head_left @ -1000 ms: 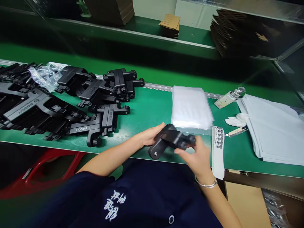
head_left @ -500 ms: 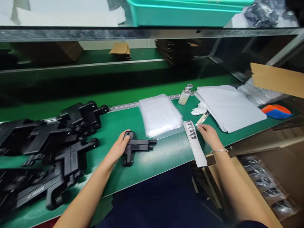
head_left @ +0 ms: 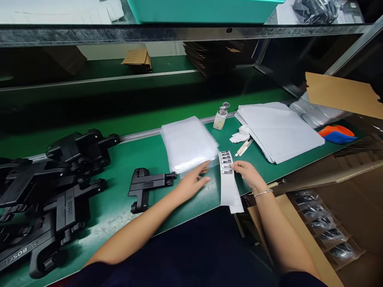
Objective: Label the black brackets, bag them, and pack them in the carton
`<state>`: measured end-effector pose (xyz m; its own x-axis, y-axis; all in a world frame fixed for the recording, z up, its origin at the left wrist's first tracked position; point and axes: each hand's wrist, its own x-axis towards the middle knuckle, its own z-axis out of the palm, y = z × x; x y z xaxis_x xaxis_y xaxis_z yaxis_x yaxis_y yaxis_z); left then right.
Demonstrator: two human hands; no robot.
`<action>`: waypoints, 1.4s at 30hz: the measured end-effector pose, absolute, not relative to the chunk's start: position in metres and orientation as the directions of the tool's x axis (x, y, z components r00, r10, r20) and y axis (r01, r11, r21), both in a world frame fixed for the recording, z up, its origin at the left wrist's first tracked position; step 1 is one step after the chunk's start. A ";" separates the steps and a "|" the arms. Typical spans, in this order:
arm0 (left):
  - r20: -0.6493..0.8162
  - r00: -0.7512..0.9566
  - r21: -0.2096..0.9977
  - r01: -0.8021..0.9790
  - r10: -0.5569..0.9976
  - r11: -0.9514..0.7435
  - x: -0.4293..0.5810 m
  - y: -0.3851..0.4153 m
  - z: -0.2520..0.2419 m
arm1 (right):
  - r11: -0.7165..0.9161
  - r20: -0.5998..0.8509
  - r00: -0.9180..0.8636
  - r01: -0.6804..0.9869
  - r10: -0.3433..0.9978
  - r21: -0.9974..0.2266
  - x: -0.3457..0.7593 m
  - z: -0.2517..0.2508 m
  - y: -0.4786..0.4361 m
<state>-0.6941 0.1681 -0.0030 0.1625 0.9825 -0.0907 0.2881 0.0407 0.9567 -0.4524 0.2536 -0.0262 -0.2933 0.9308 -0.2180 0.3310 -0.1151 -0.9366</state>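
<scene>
A long green table (head_left: 203,195) runs across the room, with a metal shelf (head_left: 179,35) above it. Low on the right is a brown box (head_left: 299,227) with wrapped things in rows. A big pile of black parts (head_left: 70,207) sits on the left side of the table, and some say BOSCH. A teal bin (head_left: 203,11) is up on the shelf. A stack of white sheets (head_left: 278,127) lies on the right, and a stack of clear bags (head_left: 188,143) lies in the middle. One black part (head_left: 149,182) lies by itself near the front of the bags, and no hand is on it.

The left hand (head_left: 191,184) is open, with its fingers apart. It is by the front edge of the bags, but it is hard to tell if it touches anything. The right hand (head_left: 247,173) pinches the right edge of a white label strip (head_left: 229,187), which hangs over the table's front edge. A small bottle (head_left: 220,119) stands behind the strip. A thin bracelet (head_left: 263,193) is on the right wrist.
</scene>
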 end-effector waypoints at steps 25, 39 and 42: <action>-0.275 0.426 0.495 0.831 0.862 -0.253 -0.650 0.175 -0.001 | 0.455 0.312 -0.333 0.588 0.890 -0.669 -0.441 -0.034 0.195; 0.034 -0.211 0.654 0.744 0.977 0.137 -0.878 0.114 -0.007 | 0.271 0.245 -0.143 0.713 0.959 -0.647 -0.469 -0.042 0.317; 0.046 -0.147 0.756 0.652 0.988 0.061 -0.888 0.103 -0.037 | 0.372 0.408 -0.182 0.809 0.895 -0.455 -0.486 -0.028 0.327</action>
<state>-0.8882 0.1028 -0.0370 -0.1469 0.9881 0.0463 0.6515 0.0614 0.7561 -0.4857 0.3271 -0.0283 -0.1817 0.8949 0.4076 0.8090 0.3716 -0.4554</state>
